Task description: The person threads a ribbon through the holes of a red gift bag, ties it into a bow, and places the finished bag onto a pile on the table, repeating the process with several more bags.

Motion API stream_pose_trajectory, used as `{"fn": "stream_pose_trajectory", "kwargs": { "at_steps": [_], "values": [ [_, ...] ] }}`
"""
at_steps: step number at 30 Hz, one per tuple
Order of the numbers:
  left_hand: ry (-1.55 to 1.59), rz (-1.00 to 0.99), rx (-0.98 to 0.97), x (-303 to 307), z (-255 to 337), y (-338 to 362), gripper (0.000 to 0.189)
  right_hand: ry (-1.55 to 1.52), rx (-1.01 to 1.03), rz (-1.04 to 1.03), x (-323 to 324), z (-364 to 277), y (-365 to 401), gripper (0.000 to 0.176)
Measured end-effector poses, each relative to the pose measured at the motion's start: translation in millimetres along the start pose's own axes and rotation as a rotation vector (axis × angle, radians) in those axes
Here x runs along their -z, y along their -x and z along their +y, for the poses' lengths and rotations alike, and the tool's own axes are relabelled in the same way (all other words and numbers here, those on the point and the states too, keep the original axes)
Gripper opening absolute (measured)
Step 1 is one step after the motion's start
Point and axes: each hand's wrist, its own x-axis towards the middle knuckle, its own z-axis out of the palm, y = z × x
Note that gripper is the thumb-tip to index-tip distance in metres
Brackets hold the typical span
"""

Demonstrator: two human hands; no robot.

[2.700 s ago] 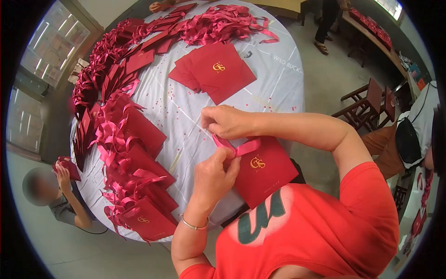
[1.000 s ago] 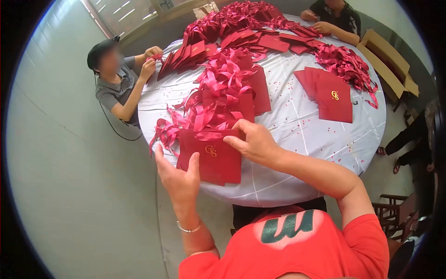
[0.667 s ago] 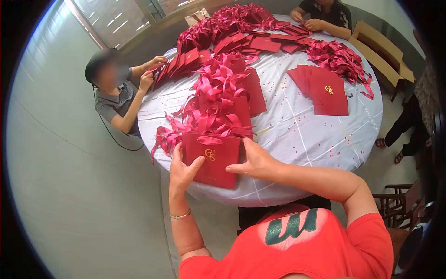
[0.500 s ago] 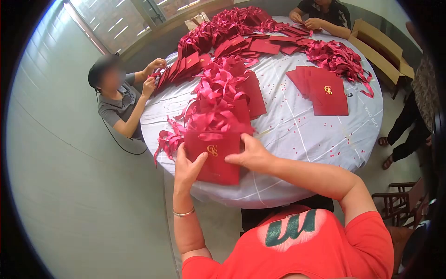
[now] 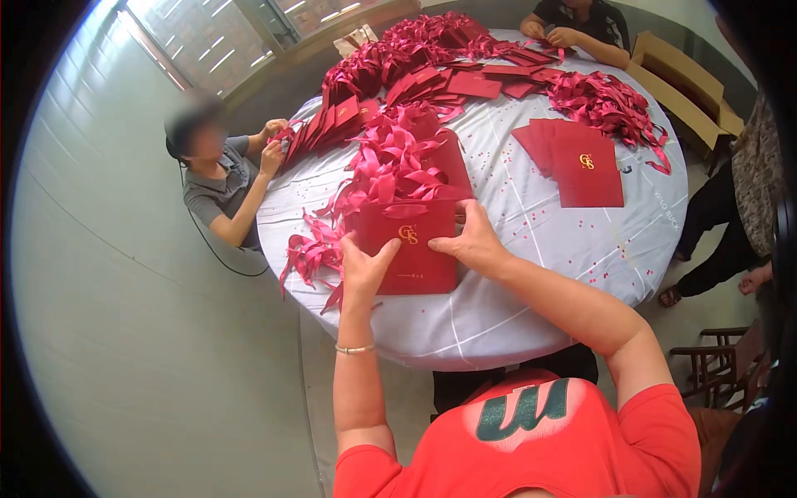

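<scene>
Grip: left hand (image 5: 365, 267) and right hand (image 5: 480, 242) part-closed, pinching the red bag (image 5: 411, 270) at both sides. Probably light, stiffish card, creases easily; side edges suit. Bag's at surface's (image 5: 531, 319) near edge, ribbons (image 5: 388, 170) beyond.

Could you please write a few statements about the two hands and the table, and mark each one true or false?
1. The left hand and right hand both hold the red bag. True.
2. The bracelet is on the right wrist. False: it is on the left wrist.
3. The held bag has a gold logo on its front. True.
4. The cardboard box stands on the tablecloth. False: it is off the table, beyond the far right edge.
5. A heap of pink ribbons lies beyond the flat red bags on the right. True.
</scene>
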Motion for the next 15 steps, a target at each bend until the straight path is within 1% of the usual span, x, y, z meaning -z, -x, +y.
{"fn": "stream_pose_trajectory", "kwargs": {
  "at_steps": [2,3,4,5,6,7,8,9,10,11,13,14,15],
  "values": [
    [0.014,-0.014,-0.008,-1.1,-5.6,-8.9,0.086,-0.350,-0.181,-0.077,-4.3,3.4,-8.3,0.076],
    [0.109,-0.050,-0.011,-3.9,-0.5,-10.3,0.086,-0.353,-0.176,-0.074,-4.7,0.4,-10.9,0.076],
    [0.205,-0.087,-0.012,-5.7,3.8,-12.4,0.087,-0.502,-0.197,-0.126,-5.7,-2.7,-12.8,0.074],
    [0.224,-0.106,-0.050,-9.3,-5.4,-21.6,0.088,-0.650,-0.217,-0.180,-6.2,-5.3,-14.6,0.071],
    [0.224,-0.104,-0.053,-11.6,-1.4,-28.3,0.088,-0.654,-0.175,-0.194,-3.9,-1.8,-22.6,0.068],
    [0.206,-0.117,-0.105,-15.7,5.1,-33.5,0.086,-0.656,-0.136,-0.212,1.6,-7.7,-30.9,0.066],
    [0.191,-0.127,-0.154,-21.0,11.0,-37.5,0.084,-0.736,-0.100,-0.194,7.9,-12.5,-35.0,0.063],
    [0.256,-0.124,-0.138,-26.3,33.6,-33.4,0.076,-0.718,-0.026,-0.206,10.4,-7.9,-47.3,0.061],
    [0.250,-0.111,-0.155,-33.1,31.7,-42.2,0.075,-0.699,0.045,-0.216,15.8,-7.8,-58.4,0.060],
    [0.243,-0.101,-0.172,-39.6,30.6,-52.0,0.073,-0.652,0.016,-0.175,22.5,-6.3,-66.0,0.057],
    [0.150,-0.073,-0.175,-46.5,33.8,-66.3,0.074,-0.621,-0.004,-0.229,34.9,-1.3,-84.1,0.057],
    [0.107,-0.062,-0.168,-50.1,37.3,-69.3,0.074,-0.656,0.018,-0.255,39.2,1.8,-89.6,0.059],
    [0.046,-0.063,-0.140,-53.9,39.3,-69.7,0.074,-0.652,0.010,-0.258,40.2,10.1,-92.4,0.059]
  ]
}}
